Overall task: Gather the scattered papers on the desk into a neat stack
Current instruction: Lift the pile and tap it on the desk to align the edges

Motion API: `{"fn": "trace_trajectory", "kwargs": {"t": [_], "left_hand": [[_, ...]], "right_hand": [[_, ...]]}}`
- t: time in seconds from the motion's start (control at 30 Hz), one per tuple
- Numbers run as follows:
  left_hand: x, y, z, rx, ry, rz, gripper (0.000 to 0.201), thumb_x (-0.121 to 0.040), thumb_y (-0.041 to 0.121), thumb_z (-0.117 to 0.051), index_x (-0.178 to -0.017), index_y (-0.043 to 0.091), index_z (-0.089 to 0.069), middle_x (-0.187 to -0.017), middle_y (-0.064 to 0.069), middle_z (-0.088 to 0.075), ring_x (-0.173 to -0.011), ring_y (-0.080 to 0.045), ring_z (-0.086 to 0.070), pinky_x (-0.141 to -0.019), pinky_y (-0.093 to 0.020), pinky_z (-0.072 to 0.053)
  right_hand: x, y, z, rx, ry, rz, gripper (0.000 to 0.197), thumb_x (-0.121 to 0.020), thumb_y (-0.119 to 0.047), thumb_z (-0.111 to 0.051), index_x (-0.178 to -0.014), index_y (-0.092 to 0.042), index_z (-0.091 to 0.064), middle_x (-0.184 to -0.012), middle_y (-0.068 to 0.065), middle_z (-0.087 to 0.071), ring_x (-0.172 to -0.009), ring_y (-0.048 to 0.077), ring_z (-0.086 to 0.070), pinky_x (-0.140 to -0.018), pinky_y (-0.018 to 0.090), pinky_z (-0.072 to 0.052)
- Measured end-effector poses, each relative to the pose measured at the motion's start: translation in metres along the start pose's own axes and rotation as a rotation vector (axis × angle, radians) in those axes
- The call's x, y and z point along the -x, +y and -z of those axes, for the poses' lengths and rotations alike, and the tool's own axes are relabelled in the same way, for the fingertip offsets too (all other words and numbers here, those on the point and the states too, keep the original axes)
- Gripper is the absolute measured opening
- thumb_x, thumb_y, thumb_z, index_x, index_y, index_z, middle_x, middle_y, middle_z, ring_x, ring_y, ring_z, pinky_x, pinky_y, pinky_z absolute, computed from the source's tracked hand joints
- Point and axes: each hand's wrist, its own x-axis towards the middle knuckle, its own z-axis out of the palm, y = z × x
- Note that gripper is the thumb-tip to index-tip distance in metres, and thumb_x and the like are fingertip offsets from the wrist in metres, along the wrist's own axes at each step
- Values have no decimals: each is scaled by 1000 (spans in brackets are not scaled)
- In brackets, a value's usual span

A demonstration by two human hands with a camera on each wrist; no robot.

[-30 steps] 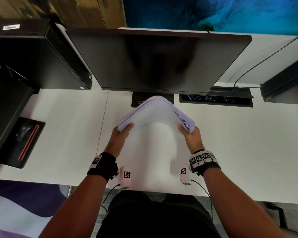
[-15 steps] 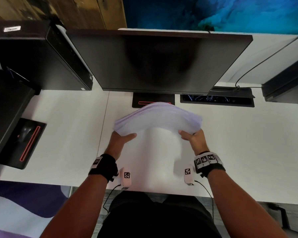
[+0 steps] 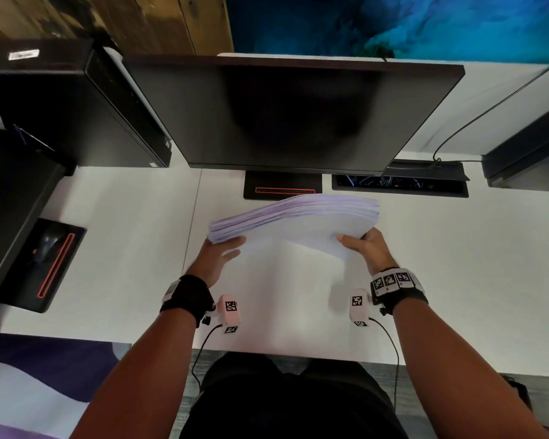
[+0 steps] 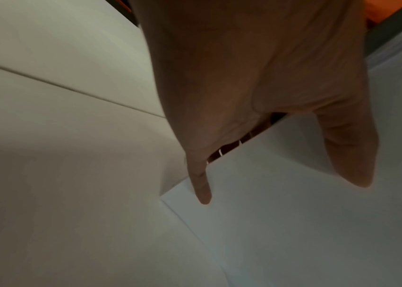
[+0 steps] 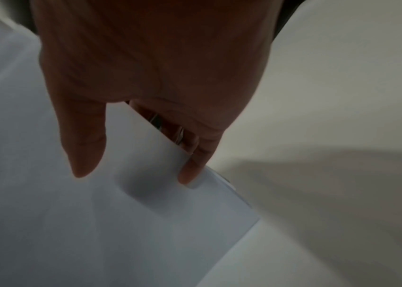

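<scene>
Holding the paper stack (image 3: 293, 217) between both hands above the white counter (image 3: 457, 264).

The left hand (image 3: 214, 259) has a grip on the stack's left edge, thumb on top; the right hand (image 3: 366, 248) pinches the right edge likewise. The sheets bow upward and seem clear of the counter, though blur makes that uncertain. They sit toward the counter's back edge, just before the monitor (image 3: 286, 112); a mouse (image 3: 49, 240) lies toward the left edge.
</scene>
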Motion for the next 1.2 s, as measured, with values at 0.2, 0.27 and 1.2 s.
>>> {"fn": "trace_trajectory", "kwargs": {"t": [0.2, 0.27, 1.2], "left_hand": [[-1, 6, 5, -171, 39, -153, 32, -85, -8, -73, -112, 9, -75, -90, 7, -77, -93, -17, -67, -94, -32, -57], [-3, 12, 7, -211, 31, -206, 34, -88, -15, -65, -120, -4, -65, -94, 4, -73, -92, -14, -66, -85, -26, -56], [4, -5, -11, -138, 22, -193, 27, -103, 22, -64, -123, 39, -68, -126, 15, -73, -125, -13, -65, -109, -46, -50]], "right_hand": [[8, -17, 0, 28, 5, 198, 72, -84, 8, -80, -143, -27, -59, -130, -1, -72, -116, 12, -70, -104, 34, -58], [11, -19, 1, 31, 21, 262, 88, -85, 10, -79, -152, -35, -46, -129, -5, -65, -112, 3, -66, -96, 21, -56], [13, 15, -27, 89, 254, 110, 12, -94, -33, -76, -98, -23, -80, -91, -10, -76, -83, -1, -69, -85, 23, -53]]}}
